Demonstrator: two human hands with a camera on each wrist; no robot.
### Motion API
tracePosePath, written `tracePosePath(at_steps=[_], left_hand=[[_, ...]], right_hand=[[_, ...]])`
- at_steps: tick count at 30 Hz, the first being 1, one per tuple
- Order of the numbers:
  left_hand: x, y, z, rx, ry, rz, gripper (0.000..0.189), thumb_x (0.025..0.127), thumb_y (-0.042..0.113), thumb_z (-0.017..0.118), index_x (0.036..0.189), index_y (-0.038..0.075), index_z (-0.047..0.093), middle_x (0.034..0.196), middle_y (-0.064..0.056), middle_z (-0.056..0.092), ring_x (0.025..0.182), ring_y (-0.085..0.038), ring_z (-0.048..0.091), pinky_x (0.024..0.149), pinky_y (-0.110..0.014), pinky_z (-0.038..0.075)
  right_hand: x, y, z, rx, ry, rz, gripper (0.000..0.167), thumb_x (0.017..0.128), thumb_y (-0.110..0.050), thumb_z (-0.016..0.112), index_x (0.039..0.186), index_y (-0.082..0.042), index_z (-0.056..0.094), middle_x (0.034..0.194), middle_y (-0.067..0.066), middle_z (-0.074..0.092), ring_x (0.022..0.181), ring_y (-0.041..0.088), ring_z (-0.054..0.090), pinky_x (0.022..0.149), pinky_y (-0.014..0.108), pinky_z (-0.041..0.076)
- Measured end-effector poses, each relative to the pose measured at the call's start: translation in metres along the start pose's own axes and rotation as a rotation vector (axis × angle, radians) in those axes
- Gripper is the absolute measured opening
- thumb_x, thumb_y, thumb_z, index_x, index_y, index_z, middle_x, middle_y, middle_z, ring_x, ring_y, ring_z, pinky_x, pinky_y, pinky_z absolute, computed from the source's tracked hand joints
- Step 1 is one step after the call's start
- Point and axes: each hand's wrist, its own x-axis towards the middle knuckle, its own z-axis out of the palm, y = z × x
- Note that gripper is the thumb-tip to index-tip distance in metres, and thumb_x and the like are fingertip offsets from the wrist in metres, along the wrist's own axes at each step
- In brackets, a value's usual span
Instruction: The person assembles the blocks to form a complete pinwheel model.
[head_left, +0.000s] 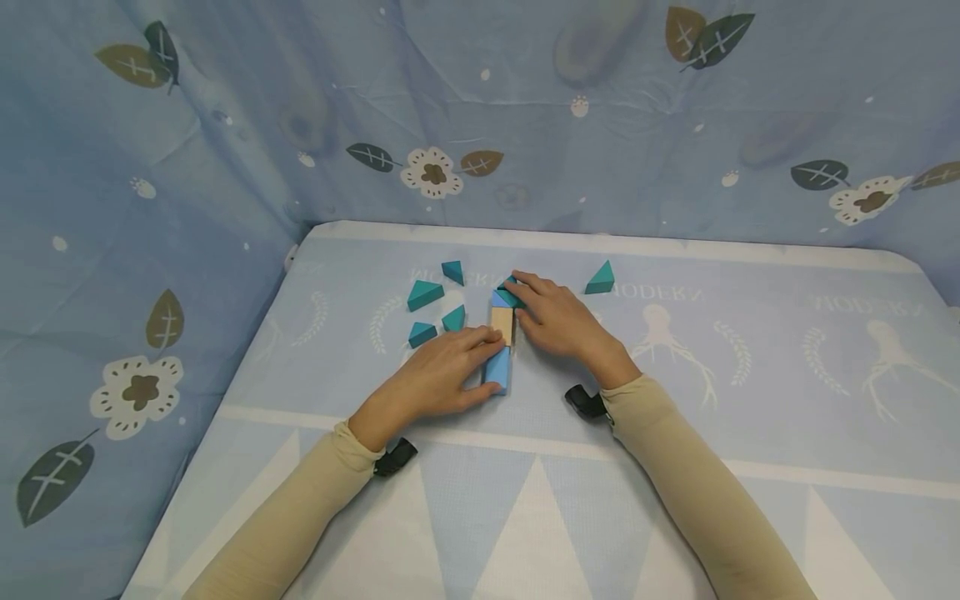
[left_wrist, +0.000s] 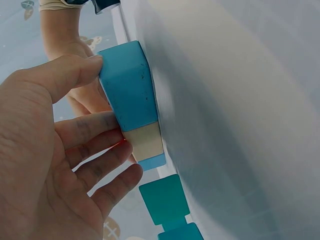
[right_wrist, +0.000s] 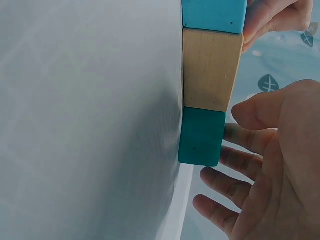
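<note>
Head view: a block row (head_left: pixel 502 321), seemingly part-built, lies on the table (head_left: pixel 525 425) between left hand (head_left: pixel 442 375) and right hand (head_left: pixel 560 318), both touching it with fingers relaxed — five loose teal blocks (head_left: pixel 424 295) sit apart, apparently unused.

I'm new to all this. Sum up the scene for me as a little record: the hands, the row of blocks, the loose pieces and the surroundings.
Left hand: the left hand touches the blue block, thumb towards its near end
Right hand: the right hand has relaxed fingers at the teal block
Row, nearest the person first: blue block, plain wooden block, then blue and teal pieces at the far end
Loose on the left: four teal triangular blocks
Loose on the right: one teal triangular block
Backdrop: blue cloth printed with leaves and flowers
</note>
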Motion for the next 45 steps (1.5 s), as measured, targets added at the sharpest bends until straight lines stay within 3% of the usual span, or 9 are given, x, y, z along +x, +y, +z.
tracePosePath(at_steps=[45], left_hand=[[0.0002, 0.0010, -0.0021, 0.014, -0.020, -0.010, 0.061, 0.093, 0.043, 0.065, 0.138, 0.004, 0.055, 0.140, -0.008, 0.055, 0.130, -0.024, 0.052, 0.107, -0.039, 0.044]], right_hand=[[-0.0004, -0.0021, 0.0020, -0.002, 0.009, -0.036, 0.050, 0.103, -0.023, 0.047, 0.150, -0.008, 0.039, 0.158, 0.013, 0.031, 0.141, 0.036, 0.038, 0.112, 0.056, 0.035]])
